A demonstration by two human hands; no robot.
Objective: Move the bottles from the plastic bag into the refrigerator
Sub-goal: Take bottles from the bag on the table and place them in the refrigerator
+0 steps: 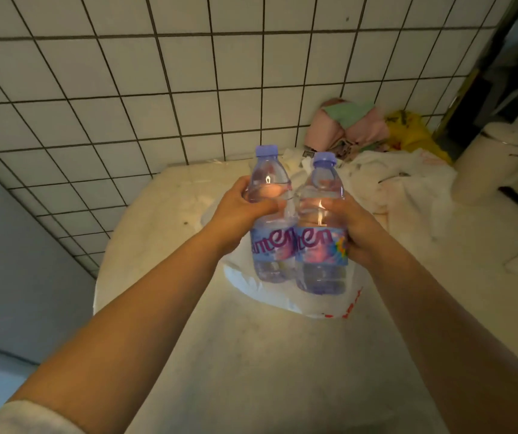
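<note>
A: The bottles?
B: Left bottle and right bottle: clear, purple-capped, purple-labelled, upright, touching side by side.
A: Where?
B: Lifted just above the white bag, which lies crumpled beneath them.

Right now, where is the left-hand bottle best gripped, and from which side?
Grip the left bottle around its smooth clear shoulder above the label, from its outer left side, as the left hand does. It stands upright against the right bottle, blocking the inner side.
</note>
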